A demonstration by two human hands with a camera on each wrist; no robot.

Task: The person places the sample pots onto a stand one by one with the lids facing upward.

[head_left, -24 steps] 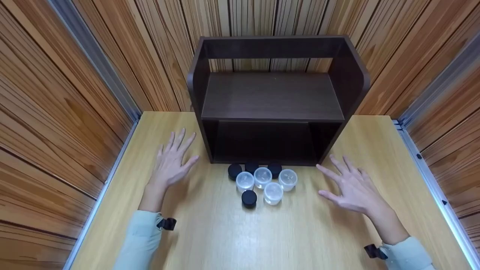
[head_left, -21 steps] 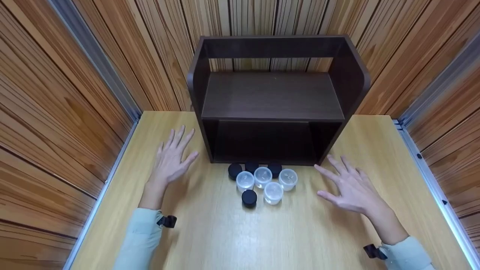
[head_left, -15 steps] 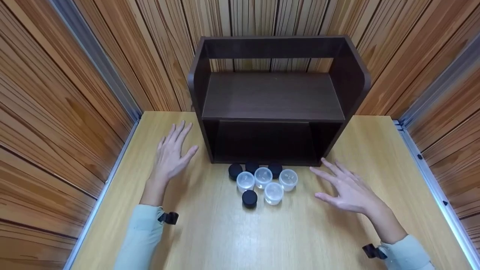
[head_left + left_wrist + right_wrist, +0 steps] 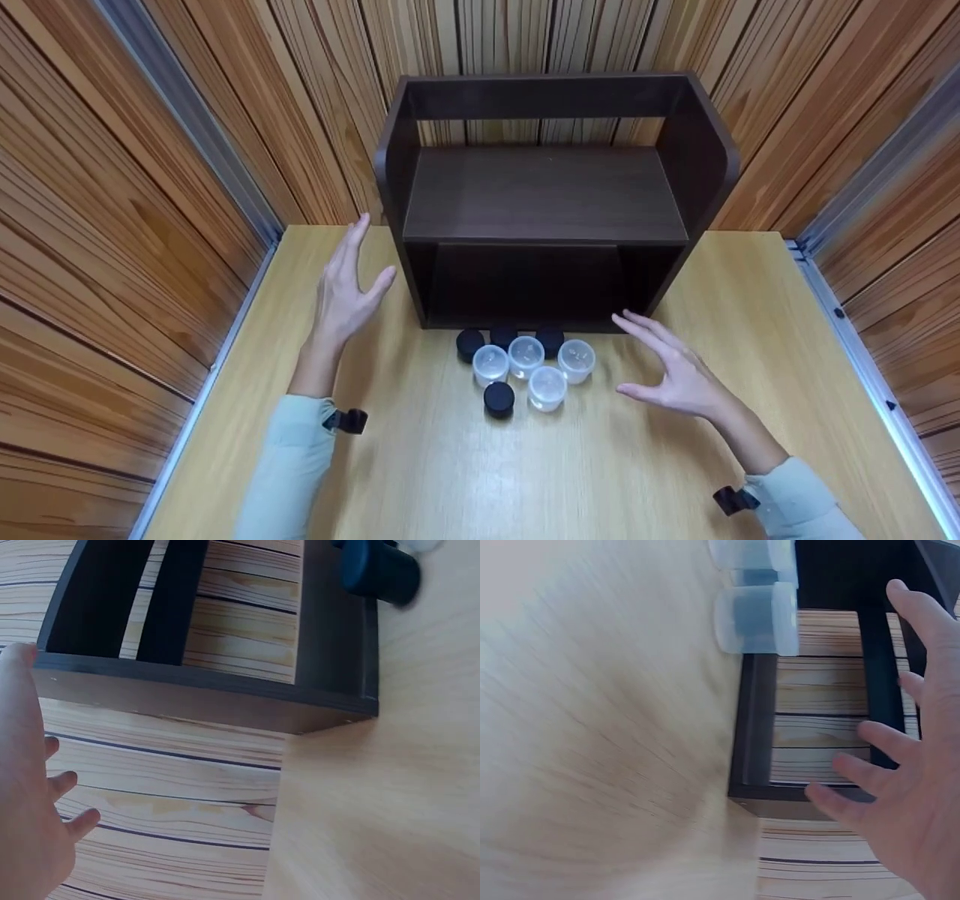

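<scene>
In the head view my left hand [image 4: 345, 292] hovers left of the dark brown shelf unit [image 4: 547, 195], thumb spread away from straight fingers, holding nothing. My right hand [image 4: 675, 371] is off the shelf's front right corner, fingers extended and nothing in its grasp. Between the hands, in front of the shelf, stand several clear plastic jars [image 4: 547, 388] and several black round jars or lids [image 4: 499, 400]. The right wrist view has a clear jar [image 4: 757, 619] beyond the fingers. A black jar [image 4: 380, 571] shows at the top of the left wrist view.
The two-level shelf rests on a light wooden table [image 4: 480, 480] against a wood-plank wall [image 4: 322, 112]. Metal rails [image 4: 870, 367] run along both table sides. A dark clip [image 4: 349, 421] sits at the left cuff, another clip [image 4: 733, 500] at the right.
My left hand has moved forward and turned thumb-side up, its fingers drawing together. My right hand has shifted left toward the jars and turned likewise. The jars and shelf stay put.
</scene>
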